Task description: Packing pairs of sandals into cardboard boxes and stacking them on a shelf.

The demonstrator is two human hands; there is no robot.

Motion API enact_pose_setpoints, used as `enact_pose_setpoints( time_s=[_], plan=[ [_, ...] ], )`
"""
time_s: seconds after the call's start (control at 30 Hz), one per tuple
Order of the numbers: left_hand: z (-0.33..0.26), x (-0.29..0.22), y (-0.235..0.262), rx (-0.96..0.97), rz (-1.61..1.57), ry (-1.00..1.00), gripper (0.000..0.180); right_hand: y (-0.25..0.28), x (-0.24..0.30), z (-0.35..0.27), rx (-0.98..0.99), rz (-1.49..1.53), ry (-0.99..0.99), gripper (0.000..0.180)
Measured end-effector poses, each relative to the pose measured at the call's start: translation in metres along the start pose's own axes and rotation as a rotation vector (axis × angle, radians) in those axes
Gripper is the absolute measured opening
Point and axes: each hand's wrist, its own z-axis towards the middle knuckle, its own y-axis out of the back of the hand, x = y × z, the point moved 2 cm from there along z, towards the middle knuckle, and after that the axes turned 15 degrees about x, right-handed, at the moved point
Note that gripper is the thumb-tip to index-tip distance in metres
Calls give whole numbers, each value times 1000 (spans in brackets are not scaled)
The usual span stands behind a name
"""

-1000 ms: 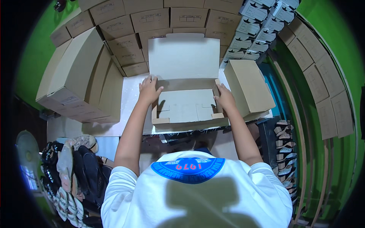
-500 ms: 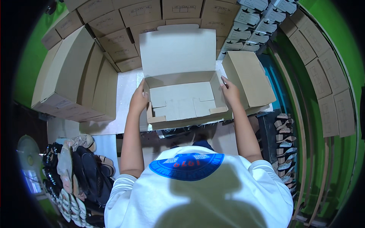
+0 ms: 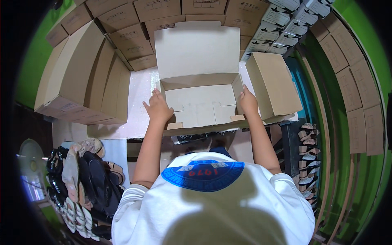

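In front of me on the table lies an open cardboard box (image 3: 200, 116), plain white-grey inside, with its lid (image 3: 197, 51) tipped up and back. Small folded flaps stick up at its near corners, and nothing lies inside. My left hand (image 3: 160, 108) is at the box's left wall, fingers and thumb spread apart. At the opposite side, my right hand (image 3: 249, 102) is closed over the right wall, gripping it near the middle.
A closed brown box (image 3: 273, 85) stands close on the right. Large boxes (image 3: 73, 69) fill the left side. Stacked cartons (image 3: 159, 8) line the back, with white boxes (image 3: 277, 16) at the right. Shoes hang or lie at lower left (image 3: 98, 175) and right (image 3: 308, 159).
My left hand has loosened from the box's left wall, and its thumb and fingers have spread. The right hand still holds its side. The whole view has shifted slightly.
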Motion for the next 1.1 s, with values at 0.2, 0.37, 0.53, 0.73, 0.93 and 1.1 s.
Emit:
enact_pose_setpoints(
  time_s=[0.2,0.37,0.53,0.73,0.93,1.1],
  plan=[
    [27,45,-4,215,-483,-315,84,2,-5,2,31,150,38,33],
    [22,51,-21,172,-613,-502,65,-5,-17,10,19,255,111,33],
    [29,45,-52,36,-837,-557,57,-10,-22,16,15,348,136,36],
    [32,48,-55,47,-796,-569,57,-10,-24,15,48,378,172,39],
    [9,58,-24,-111,-515,-351,56,6,-4,-13,-186,-285,22,50],
    [-47,30,20,-259,-91,-529,56,40,31,-58,451,-348,457,47]
  ],
)
